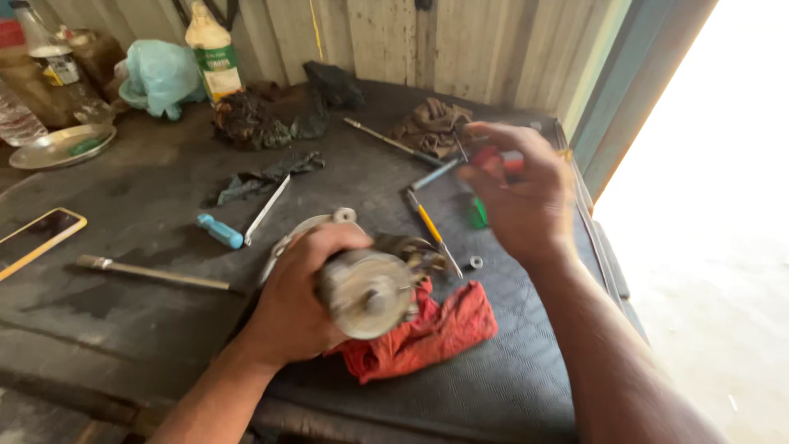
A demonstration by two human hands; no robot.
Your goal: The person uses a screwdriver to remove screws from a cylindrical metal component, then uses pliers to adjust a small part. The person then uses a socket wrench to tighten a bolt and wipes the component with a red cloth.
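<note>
Two bare hands work over a dark rubber mat (pixel 509 386): the left hand (pixel 300 300) is wrapped around a grey cylindrical motor part (pixel 370 292), its long axis pointing toward the camera, above a red rag (pixel 448 325), while the right hand (pixel 526 197), raised just beyond and to the right, pinches a blurred red-handled tool (pixel 493 159). Farther out lie a yellow-handled screwdriver (pixel 431 226) and a blue-handled screwdriver (pixel 226 232). At the back wall stand a pale bottle with a green label (pixel 215 53) and a crumpled turquoise bag (pixel 158 76); a phone (pixel 37 238) lies at the left edge.
</note>
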